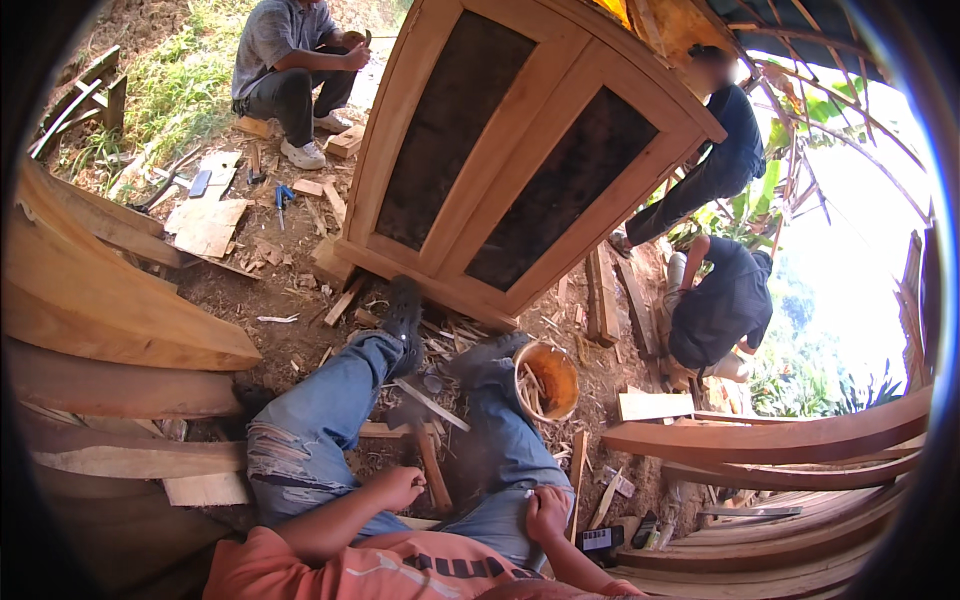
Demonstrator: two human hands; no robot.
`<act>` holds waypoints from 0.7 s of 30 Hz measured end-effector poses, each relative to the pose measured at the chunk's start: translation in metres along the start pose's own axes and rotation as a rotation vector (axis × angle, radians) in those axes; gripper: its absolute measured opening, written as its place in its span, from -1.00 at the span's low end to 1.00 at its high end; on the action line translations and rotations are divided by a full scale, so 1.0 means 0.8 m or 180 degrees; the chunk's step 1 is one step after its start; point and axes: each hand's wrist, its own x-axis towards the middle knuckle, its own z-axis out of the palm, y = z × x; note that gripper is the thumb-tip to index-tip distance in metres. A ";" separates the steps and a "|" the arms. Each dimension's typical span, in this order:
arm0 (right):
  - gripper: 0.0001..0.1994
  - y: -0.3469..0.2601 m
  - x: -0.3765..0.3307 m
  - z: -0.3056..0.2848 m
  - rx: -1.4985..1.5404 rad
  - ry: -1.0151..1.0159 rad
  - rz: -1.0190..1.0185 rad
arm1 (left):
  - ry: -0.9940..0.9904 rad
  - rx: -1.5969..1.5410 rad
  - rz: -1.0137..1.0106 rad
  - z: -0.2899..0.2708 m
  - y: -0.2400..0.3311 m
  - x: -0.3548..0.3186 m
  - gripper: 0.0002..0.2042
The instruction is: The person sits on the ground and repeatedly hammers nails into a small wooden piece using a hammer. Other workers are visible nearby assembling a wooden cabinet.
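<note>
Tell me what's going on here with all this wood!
Somebody is sitting down, with the curled left hand over their lap and the right hand resting on the right leg. I can't tell if either holds anything small. A big wooden cabinet stands by their feet, and a bucket with wood strips inside is beside that leg. A seated person and a crouching person are nearby.

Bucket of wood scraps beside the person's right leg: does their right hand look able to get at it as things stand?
Probably yes: the right hand rests on the blue jeans, and nothing visible blocks the open-topped bucket ahead, though a forward lean may be needed.
</note>
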 end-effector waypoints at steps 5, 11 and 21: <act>-0.83 0.001 0.002 0.002 0.0024 0.0011 -0.0019 | 0.0042 -0.0327 0.0012 0.013 -0.033 0.019 -0.73; -0.82 -0.009 0.004 -0.004 -0.0011 -0.0046 0.0026 | 0.0039 -0.0221 0.0023 0.006 -0.027 0.016 -0.72; -0.84 -0.003 0.002 0.002 -0.0072 0.0006 -0.0014 | 0.0002 -0.0192 -0.0071 -0.001 -0.020 0.013 -0.70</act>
